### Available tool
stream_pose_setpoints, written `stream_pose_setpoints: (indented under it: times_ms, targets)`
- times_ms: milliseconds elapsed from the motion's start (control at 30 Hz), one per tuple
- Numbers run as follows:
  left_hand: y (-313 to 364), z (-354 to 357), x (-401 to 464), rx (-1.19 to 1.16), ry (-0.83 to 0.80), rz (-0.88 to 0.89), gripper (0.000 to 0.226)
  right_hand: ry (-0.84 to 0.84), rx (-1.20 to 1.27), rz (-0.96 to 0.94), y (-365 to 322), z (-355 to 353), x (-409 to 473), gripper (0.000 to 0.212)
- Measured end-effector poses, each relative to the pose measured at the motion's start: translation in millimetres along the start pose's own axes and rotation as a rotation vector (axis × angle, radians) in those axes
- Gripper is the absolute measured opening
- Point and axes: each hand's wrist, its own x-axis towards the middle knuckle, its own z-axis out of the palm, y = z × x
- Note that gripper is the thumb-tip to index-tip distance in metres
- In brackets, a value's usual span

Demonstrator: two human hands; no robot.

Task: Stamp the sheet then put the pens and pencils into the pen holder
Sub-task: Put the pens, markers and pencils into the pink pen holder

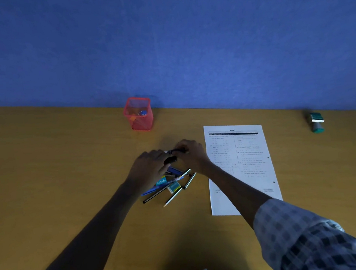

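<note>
Over the heap of pens and pencils [170, 184] on the yellow wooden table [65, 171], a dark pen [175, 151] is held between both hands: the left hand [150, 164] is curled round its near end, the right hand [191, 153] is pinched on the far part. The printed white sheet [241, 165] is seen just right of the heap, partly crossed by the right forearm, and the green stamp [316, 122] is left standing well apart at the far right by the blue wall [160, 36]. The gathering step looks to be in hand. Next, the pen would have to be carried up and left to the red mesh pen holder [138, 114] at the far edge and dropped in upright.
</note>
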Motion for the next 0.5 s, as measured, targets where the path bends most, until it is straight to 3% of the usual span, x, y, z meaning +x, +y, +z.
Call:
stream_pose_setpoints:
  times_ms: [200, 333, 500]
  targets:
    - [-23.1, -25.1, 12.0, -0.246, 0.266, -0.203, 0.021, 0.095, 0.24, -0.056, -23.0, -12.7, 14.4, 0.011]
    - [-35.2, -49.5, 21.7, -0.261, 0.412, -0.194, 0.019, 0.174, 0.332, -0.159, -44.9, -23.0, 23.0, 0.003]
    - [-49.2, -79.3, 38.8, -0.313, 0.599, -0.238, 0.019, 0.303, 0.389, -0.277, -75.6, -37.0, 37.6, 0.009]
